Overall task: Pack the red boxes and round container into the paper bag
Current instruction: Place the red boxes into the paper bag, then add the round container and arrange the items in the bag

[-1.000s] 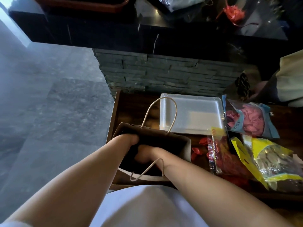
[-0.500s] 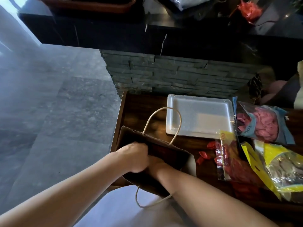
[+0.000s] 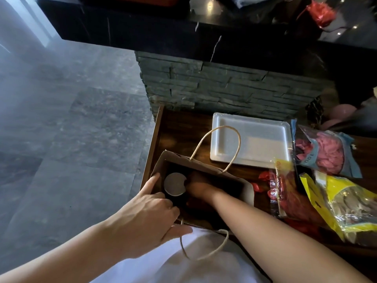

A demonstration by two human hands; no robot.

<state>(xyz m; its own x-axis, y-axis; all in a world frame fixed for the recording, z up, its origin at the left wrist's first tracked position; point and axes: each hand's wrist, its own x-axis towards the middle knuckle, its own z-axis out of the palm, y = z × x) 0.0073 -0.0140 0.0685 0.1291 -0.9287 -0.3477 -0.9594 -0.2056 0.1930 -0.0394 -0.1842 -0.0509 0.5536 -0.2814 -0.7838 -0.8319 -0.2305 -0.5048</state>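
A brown paper bag (image 3: 247, 192) with twine handles stands open on the dark wooden table (image 3: 179, 127), close to my body. Inside it, at the left end, sits a round dark container with a pale lid (image 3: 173, 183). My right hand (image 3: 196, 185) is deep in the bag, its fingers against the container's right side. My left hand (image 3: 151, 209) grips the bag's near left rim, index finger stretched along the left wall. The red boxes are hidden; the bag's dark inside does not show them.
A white rectangular tray (image 3: 251, 139) lies behind the bag. To the right lie packets of pink balloons (image 3: 326, 150), red balloons (image 3: 285, 197) and a yellow packet (image 3: 344, 207). A dark stone counter (image 3: 214, 84) rises behind the table. Grey tiled floor (image 3: 71, 119) lies left.
The bag's mouth has been pulled wider open, so the round container shows inside. My left hand came out of the bag onto its near rim. My right hand stays inside.
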